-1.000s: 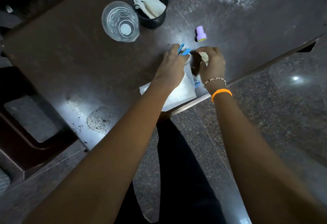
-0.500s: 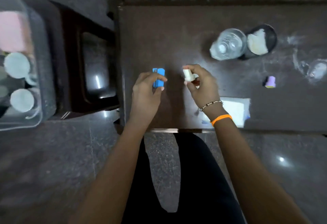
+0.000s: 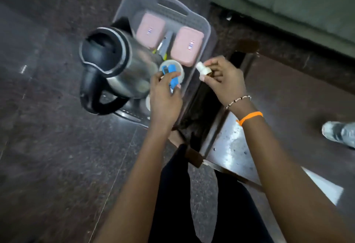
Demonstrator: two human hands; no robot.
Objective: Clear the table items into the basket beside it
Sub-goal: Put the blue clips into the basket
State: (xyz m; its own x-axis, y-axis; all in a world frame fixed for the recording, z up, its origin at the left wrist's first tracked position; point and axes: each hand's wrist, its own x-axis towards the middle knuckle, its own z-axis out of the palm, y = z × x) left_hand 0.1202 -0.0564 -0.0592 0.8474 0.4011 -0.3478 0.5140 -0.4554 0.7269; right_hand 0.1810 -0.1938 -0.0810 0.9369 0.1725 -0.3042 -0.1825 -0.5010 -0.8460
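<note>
My left hand (image 3: 165, 97) is closed around a blue clip-like item (image 3: 172, 78), blurred, so I can't tell exactly what it is; fingers wrap its lower half and the blue top sticks out. That hand is over the near end of the basket (image 3: 206, 31), directly above a small white round lid (image 3: 177, 66) inside it.

My right hand (image 3: 223, 81) pinches a small white cylindrical piece (image 3: 201, 68) between thumb and fingertips, other fingers curled. It is just beside the basket's right wall, above the dark wooden frame (image 3: 203, 97) between basket and surface. Bead bracelet (image 3: 239, 99) and orange band (image 3: 249, 117) on that wrist.

The basket is translucent grey plastic with a handle slot at the far end, sitting on the dark stone floor (image 3: 57, 146). Inside: a steel electric kettle (image 3: 119, 64) with black lid and handle, tilted and filling the left side; two pink lidded boxes (image 3: 150, 30) side by side at the far end; some utensils between them, too blurred to name.

Surface (image 3: 288, 98) is to my right, dark, with its corner near my right forearm. A white paper sheet (image 3: 324, 189) lies at its near edge. A crumpled clear plastic item (image 3: 340, 133) sits at the far right, partly cut off by the frame.
</note>
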